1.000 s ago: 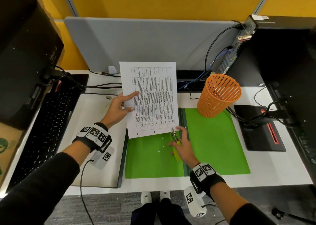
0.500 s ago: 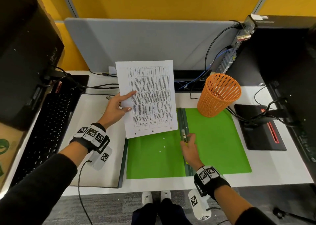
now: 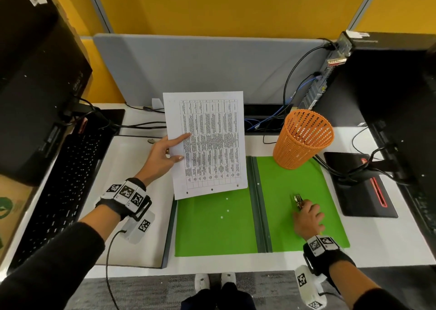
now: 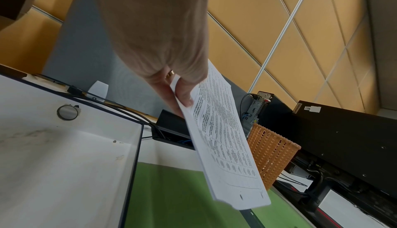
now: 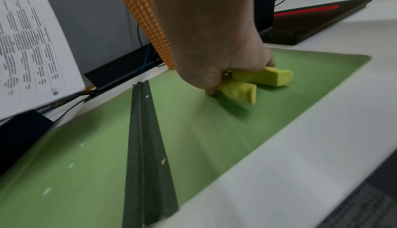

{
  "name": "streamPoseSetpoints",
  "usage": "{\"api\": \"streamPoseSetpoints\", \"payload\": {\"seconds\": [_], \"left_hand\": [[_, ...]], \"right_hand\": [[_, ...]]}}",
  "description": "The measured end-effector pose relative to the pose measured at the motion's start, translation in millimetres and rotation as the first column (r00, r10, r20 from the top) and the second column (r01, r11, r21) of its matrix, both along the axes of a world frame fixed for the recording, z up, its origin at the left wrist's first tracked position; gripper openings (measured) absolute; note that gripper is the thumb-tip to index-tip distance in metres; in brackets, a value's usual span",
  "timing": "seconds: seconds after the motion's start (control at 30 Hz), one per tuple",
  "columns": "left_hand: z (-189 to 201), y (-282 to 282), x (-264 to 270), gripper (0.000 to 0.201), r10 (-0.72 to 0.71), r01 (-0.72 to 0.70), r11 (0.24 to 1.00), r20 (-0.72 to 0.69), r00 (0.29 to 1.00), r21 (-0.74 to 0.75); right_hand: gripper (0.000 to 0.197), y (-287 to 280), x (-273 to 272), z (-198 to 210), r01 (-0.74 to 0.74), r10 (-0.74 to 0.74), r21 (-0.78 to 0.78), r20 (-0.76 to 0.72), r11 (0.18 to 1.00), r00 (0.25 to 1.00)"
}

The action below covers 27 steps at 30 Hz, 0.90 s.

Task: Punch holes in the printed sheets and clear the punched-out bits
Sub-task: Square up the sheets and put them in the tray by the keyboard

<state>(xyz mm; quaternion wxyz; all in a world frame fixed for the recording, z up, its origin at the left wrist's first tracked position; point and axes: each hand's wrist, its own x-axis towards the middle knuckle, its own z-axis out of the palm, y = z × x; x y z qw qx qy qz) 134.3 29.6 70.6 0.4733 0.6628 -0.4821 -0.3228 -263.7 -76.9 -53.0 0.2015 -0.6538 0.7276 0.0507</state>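
My left hand (image 3: 175, 148) pinches the left edge of a stack of printed sheets (image 3: 210, 142), held tilted above the desk; three punched holes show along its lower edge. In the left wrist view the thumb lies on top of the sheets (image 4: 223, 146) and the fingers underneath. My right hand (image 3: 304, 207) grips a hole punch (image 3: 298, 201) with a metal head and yellow handles (image 5: 264, 76), low on the right half of the open green folder (image 3: 212, 234). Three small white punched-out bits (image 3: 227, 210) lie on the folder's left half.
An orange mesh basket (image 3: 303, 140) stands at the folder's far right corner. A monitor base (image 3: 358, 184) with cables lies to the right. A shallow white tray (image 3: 132, 215) and a black keyboard (image 3: 59, 191) lie to the left. A grey divider (image 3: 200, 69) closes off the back.
My right hand has carried the punch from the sheets' lower edge, past the folder's spine, onto its right half. The left hand still holds the sheets, moved only slightly.
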Motion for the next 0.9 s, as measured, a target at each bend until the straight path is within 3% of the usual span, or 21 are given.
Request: {"api": "streamPoseSetpoints", "payload": {"seconds": [0.13, 0.2, 0.23, 0.3, 0.33, 0.43, 0.5, 0.63, 0.73, 0.9], "left_hand": [[2, -1, -1, 0.076, -0.005, 0.005, 1.000, -0.011, 1.000, -0.008], [5, -2, -2, 0.075, -0.017, 0.017, 1.000, -0.017, 1.000, -0.006], [7, -3, -3, 0.075, -0.025, 0.025, 1.000, -0.020, 0.999, -0.003], [12, -5, -4, 0.078, -0.045, 0.045, 0.999, -0.022, 0.999, 0.000], [14, -7, -5, 0.077, -0.054, 0.054, 0.999, -0.022, 0.998, -0.006], [17, -13, -5, 0.071, -0.058, 0.057, 0.998, -0.029, 0.998, -0.032], [17, -16, -7, 0.066, -0.038, 0.036, 0.997, -0.024, 0.999, -0.068], [12, -15, -18, 0.049, -0.003, 0.020, 0.984, 0.095, 0.996, -0.175], [-7, -10, -29, 0.046, 0.055, -0.034, 0.983, 0.111, 0.992, -0.180], [-42, 4, -45, 0.046, 0.050, -0.046, 0.997, 0.074, 0.996, -0.054]], "right_hand": [[0.060, -5, 12, 11, 0.019, -0.019, 0.020, -0.005, 1.000, 1.000], [0.060, -13, 36, 29, -0.008, 0.034, -0.141, 0.180, 0.990, 0.983], [0.054, -17, 50, 41, -0.023, 0.104, -0.208, 0.388, 0.978, 0.916], [0.047, -26, 82, 75, -0.065, 0.154, -0.147, 0.752, 0.987, 0.641], [0.048, -30, 95, 92, -0.120, 0.131, -0.080, 0.842, 0.990, 0.523], [0.039, -45, 129, 134, -0.259, 0.101, -0.002, 0.925, 0.966, 0.367], [0.043, -52, 143, 146, -0.238, 0.132, -0.064, 0.951, 0.969, 0.280], [0.039, -51, 158, 143, -0.142, 0.298, -0.267, 0.914, 0.953, 0.275], [0.034, -41, 162, 126, -0.117, 0.332, -0.311, 0.874, 0.943, 0.356], [0.035, -22, 152, 82, -0.164, 0.308, -0.261, 0.823, 0.951, 0.478]]}}
